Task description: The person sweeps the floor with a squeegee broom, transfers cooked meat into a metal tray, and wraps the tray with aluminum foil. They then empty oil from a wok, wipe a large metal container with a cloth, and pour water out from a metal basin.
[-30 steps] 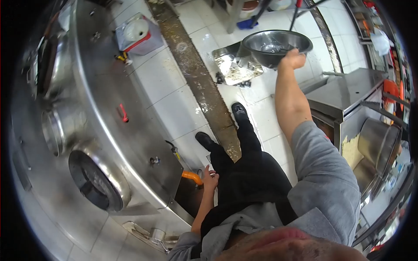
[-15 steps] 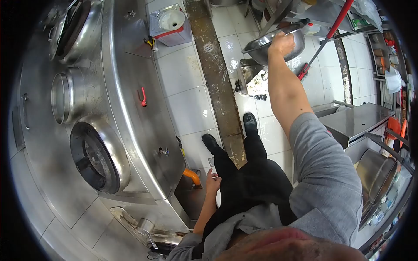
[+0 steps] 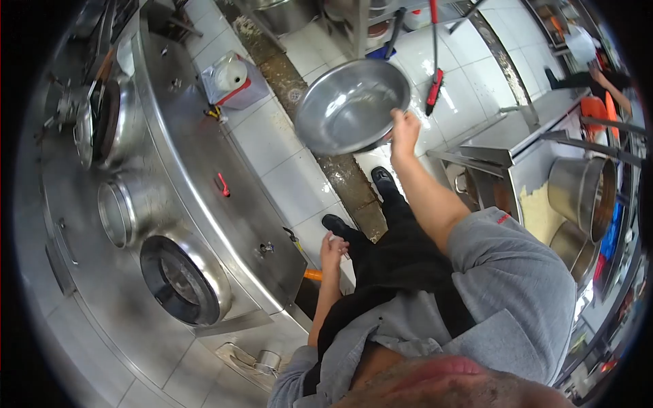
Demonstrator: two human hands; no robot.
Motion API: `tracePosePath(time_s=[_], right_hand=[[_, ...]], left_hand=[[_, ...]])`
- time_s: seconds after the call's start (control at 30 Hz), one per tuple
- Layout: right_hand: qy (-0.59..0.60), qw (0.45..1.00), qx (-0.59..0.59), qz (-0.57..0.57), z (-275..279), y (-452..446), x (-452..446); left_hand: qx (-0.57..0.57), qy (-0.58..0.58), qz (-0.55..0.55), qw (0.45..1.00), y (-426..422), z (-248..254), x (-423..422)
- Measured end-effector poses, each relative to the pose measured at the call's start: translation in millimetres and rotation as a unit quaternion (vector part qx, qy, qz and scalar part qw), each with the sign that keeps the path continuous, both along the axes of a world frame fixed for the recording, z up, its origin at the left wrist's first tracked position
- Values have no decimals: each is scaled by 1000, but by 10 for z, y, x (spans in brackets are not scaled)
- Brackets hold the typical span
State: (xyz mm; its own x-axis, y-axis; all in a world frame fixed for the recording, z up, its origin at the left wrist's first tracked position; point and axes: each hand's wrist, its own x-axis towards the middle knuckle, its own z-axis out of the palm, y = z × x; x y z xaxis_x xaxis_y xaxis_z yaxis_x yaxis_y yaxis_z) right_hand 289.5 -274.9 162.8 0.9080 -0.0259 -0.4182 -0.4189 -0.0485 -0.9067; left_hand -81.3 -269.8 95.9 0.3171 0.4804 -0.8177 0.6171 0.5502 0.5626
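A wide stainless steel basin [image 3: 350, 112] hangs above the floor in front of me, tilted so its hollow inside faces me. My right hand [image 3: 405, 130] is closed on its right rim, arm stretched forward. The basin holds nothing that I can see. My left hand [image 3: 333, 249] hangs low by my left side, near the front of the steel stove counter. Its fingers are loosely bent and apart. A pale spot shows among them, too small to make out.
At left runs the steel stove counter [image 3: 204, 136] with round burner openings [image 3: 182, 280]. A square tin with a funnel [image 3: 232, 76] stands on the floor. Ahead is a red-headed floor brush [image 3: 434, 92]. Right are a steel table [image 3: 524, 129], large pots [image 3: 578, 194] and another person's arm [image 3: 615, 92].
My right hand has brought the basin back and to the left, turning its inside into view. My view has swung rightward. The left hand stays low at my side.
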Motion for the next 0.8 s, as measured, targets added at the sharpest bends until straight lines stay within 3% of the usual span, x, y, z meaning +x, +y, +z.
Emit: tracePosePath(time_s=[0.07, 0.1, 0.17, 0.33, 0.43, 0.57, 0.63, 0.8], right_hand=[[58, 996, 61, 7, 46, -119, -297], [69, 994, 72, 44, 214, -177, -434], [88, 987, 72, 113, 267, -322, -672], [132, 953, 107, 250, 762, -568, -827], [127, 934, 92, 322, 940, -650, -781], [131, 897, 134, 400, 1048, -629, -567], [97, 853, 87, 506, 1030, -567, -403], [-33, 825, -71, 560, 784, -573, 90]], left_hand=[[-104, -131, 201, 965, 165, 339, 273], [-101, -130, 196, 967, 231, 589, 433], [-168, -250, 289, 908, 305, 1049, 710], [-136, -136, 299, 935, 240, 1229, 684], [-152, -146, 392, 895, 75, 1373, 703], [-80, -166, 448, 875, 126, 1419, 750], [-54, -175, 469, 864, 238, 1440, 712], [55, -176, 525, 831, 496, 1684, 422]])
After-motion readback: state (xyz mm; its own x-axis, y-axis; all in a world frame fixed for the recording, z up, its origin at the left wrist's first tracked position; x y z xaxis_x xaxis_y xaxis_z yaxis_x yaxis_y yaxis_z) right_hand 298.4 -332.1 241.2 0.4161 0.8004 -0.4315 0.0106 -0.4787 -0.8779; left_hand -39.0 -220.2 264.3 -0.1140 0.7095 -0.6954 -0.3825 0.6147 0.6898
